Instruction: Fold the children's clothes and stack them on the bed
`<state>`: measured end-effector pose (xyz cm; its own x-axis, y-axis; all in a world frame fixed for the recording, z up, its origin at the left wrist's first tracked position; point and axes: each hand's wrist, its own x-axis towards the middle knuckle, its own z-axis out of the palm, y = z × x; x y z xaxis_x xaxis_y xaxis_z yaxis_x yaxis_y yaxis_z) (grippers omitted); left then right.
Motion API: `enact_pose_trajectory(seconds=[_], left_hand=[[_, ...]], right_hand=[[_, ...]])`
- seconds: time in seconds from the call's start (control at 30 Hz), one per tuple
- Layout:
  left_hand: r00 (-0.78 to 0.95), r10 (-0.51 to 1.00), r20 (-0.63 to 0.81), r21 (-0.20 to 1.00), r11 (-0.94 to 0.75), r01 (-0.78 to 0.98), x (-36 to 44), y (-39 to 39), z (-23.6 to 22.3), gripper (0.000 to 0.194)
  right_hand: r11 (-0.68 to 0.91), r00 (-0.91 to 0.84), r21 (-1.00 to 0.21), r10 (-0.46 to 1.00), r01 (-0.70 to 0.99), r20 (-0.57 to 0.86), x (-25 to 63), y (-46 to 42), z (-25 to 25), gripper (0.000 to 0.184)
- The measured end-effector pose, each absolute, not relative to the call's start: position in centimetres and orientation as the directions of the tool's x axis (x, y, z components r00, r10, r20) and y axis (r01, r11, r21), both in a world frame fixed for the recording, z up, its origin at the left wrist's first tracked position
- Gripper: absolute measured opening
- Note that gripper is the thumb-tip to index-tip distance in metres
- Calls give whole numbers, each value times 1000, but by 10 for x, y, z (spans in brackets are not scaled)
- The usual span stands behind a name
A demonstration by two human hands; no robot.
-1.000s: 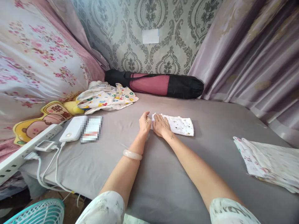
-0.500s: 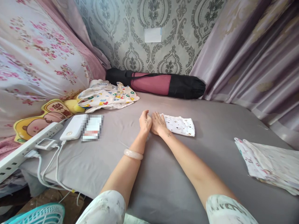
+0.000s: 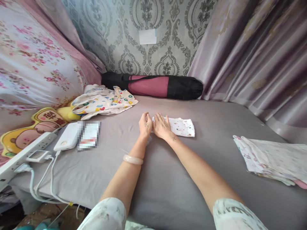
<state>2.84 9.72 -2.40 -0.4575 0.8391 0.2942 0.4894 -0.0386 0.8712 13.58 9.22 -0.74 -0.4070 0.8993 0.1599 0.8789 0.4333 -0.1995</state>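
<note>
A small folded white cloth (image 3: 183,127) with a tiny scattered print lies flat on the grey sheet (image 3: 165,179). My right hand (image 3: 162,126) rests palm down on its left part, fingers stretched out and slightly apart. Beside it, at the cloth's left end, my left hand (image 3: 145,125) stands on its side with the fingers curled in. What those fingers hold, if anything, is hidden. A pale bangle (image 3: 133,159) circles my left forearm.
Folded printed clothes (image 3: 275,158) lie at the right. A crumpled patterned garment (image 3: 105,100) sits back left, before a black and pink rolled bag (image 3: 151,86). At the left are a power strip (image 3: 26,155), a white power bank (image 3: 68,135), cables and a yellow cushion (image 3: 22,137).
The view has turned slightly to the right. My right hand's fingers have spread a little on the cloth, and a bit of its left end now shows between my hands.
</note>
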Motion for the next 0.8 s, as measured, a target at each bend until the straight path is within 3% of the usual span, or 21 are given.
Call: enact_pose_trajectory(seconds=[0.17, 0.23, 0.33, 0.5, 0.8], left_hand=[[-117, 830, 546, 587, -278, 761, 42, 95, -28, 38], [32, 845, 533, 461, -322, 827, 49, 92, -29, 41], [171, 910, 379, 344, -310, 887, 58, 90, -32, 42], [204, 963, 178, 313, -252, 916, 60, 89, -36, 41], [202, 953, 224, 298, -264, 917, 60, 86, -31, 42]], right_hand=[[383, -339, -170, 910, 908, 238, 177, 88, -5, 55], [382, -344, -157, 911, 910, 226, 189, 87, -8, 55], [385, -361, -163, 919, 908, 160, 198, 85, -16, 55], [360, -346, -195, 932, 912, 105, 198, 83, -21, 54], [349, -334, -214, 937, 912, 107, 199, 83, -19, 54]])
